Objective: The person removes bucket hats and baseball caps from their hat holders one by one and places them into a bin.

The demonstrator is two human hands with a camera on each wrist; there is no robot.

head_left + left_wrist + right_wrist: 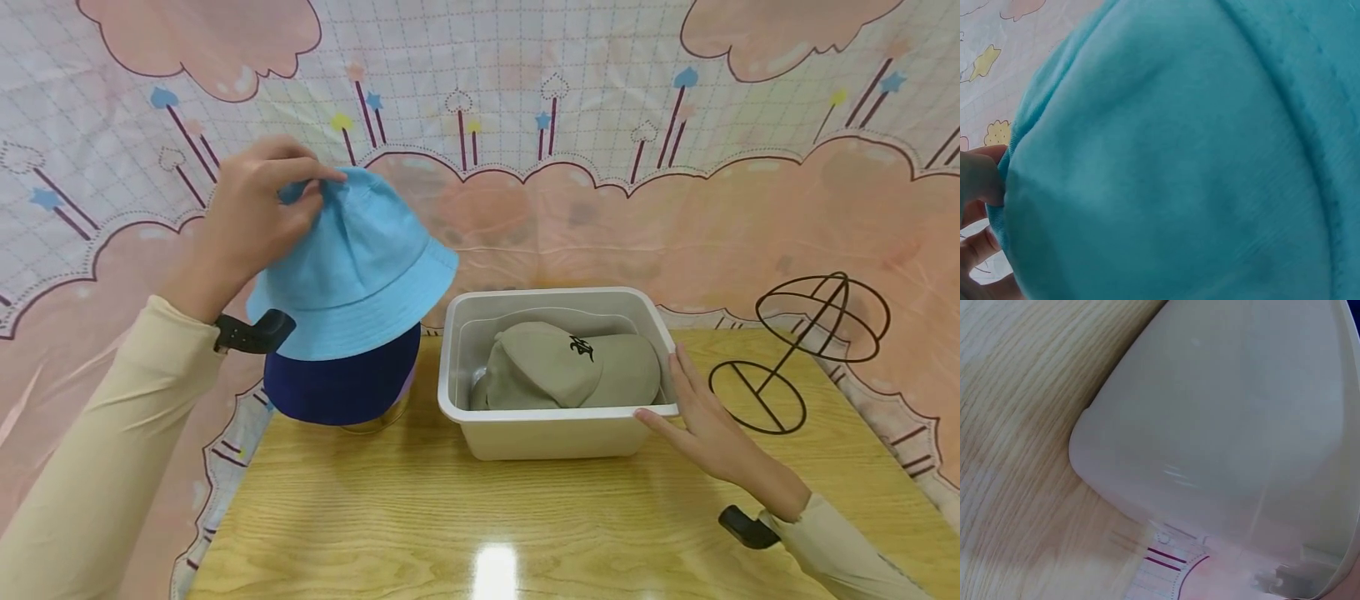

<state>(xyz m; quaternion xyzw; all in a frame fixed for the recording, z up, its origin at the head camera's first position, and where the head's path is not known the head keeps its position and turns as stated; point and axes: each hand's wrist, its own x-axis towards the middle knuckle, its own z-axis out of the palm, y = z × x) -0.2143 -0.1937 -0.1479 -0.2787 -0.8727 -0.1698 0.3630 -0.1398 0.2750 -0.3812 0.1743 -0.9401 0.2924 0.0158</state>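
Note:
My left hand (262,208) pinches the crown of a light blue bucket hat (367,267) on the left. In the left wrist view, the hat's cloth (1166,156) fills most of the picture, with fingertips at its edge. Below its brim shows a navy blue hat (341,379); whether the two touch I cannot tell. My right hand (708,429) rests on the front right corner of a white plastic bin (555,437), its fingers extended along the rim. A khaki baseball cap (551,367) with a black emblem lies inside. The bin's outer wall (1210,425) dominates the right wrist view.
At the right stands a black wire hat stand (783,367) with a round base. Part of a round metal base (375,423) shows under the navy hat. The wooden table (420,517) meets a patterned cloth backdrop (510,217) behind.

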